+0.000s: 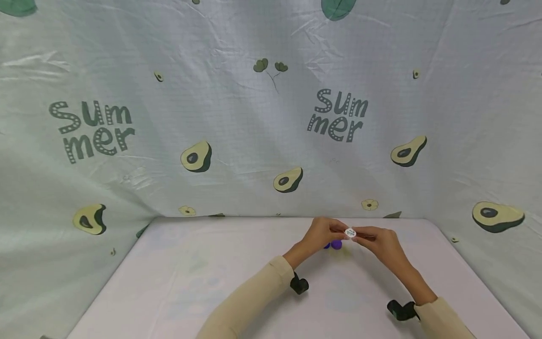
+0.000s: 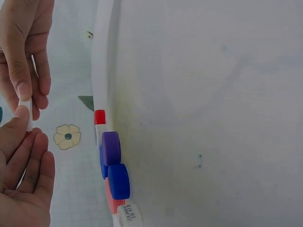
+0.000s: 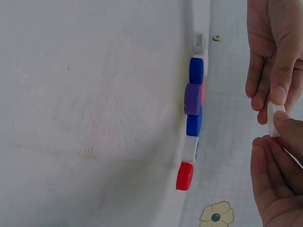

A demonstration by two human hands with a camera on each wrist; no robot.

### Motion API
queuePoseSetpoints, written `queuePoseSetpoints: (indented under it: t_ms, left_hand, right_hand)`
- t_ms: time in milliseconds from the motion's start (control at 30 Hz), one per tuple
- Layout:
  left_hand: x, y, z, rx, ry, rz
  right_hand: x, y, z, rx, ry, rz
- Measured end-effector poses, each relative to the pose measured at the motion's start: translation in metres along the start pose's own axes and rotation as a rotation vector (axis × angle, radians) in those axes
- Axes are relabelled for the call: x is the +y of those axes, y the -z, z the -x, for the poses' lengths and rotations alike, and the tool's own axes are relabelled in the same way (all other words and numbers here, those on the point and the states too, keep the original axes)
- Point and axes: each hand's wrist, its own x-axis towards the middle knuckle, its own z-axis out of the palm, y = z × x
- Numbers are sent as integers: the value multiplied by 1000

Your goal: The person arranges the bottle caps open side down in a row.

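Above the far part of the table, both hands pinch one small white round cap (image 1: 350, 233) between them, its dark-marked face showing in the head view. My left hand (image 1: 320, 234) grips it from the left, thumb and fingertips at its rim. From the right, my right hand (image 1: 382, 241) holds the opposite side the same way. Both wrist views show the cap (image 3: 273, 119) nearly edge-on between the thumbs and fingertips. Under the hands sit a purple cap (image 1: 336, 244) and part of a blue cap (image 1: 327, 246); the hands hide others in the head view.
Along the far table edge is a cluster of bottle caps: a red cap (image 2: 100, 117), a pink cap (image 2: 113, 202), a white cap with print (image 2: 130, 215) and several more. The white table (image 1: 203, 282) meets a curtain (image 1: 237, 117) printed with avocados behind it.
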Motion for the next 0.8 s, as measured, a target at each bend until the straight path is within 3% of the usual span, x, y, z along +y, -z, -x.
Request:
queuePoseSetpoints:
  t_ms: [367,633,800]
  left_hand:
    - [-3,-7,-13,-11,90,-51]
    - [-7,-14,-24,-52,82,-131]
    - [-10,-20,-30,-55,79,-168]
  right_hand:
    - [11,-3,-7,-54,-97,35]
    - [20,-5,-10,-118,-154,24]
    - [27,-6,-13,-131,-130,59]
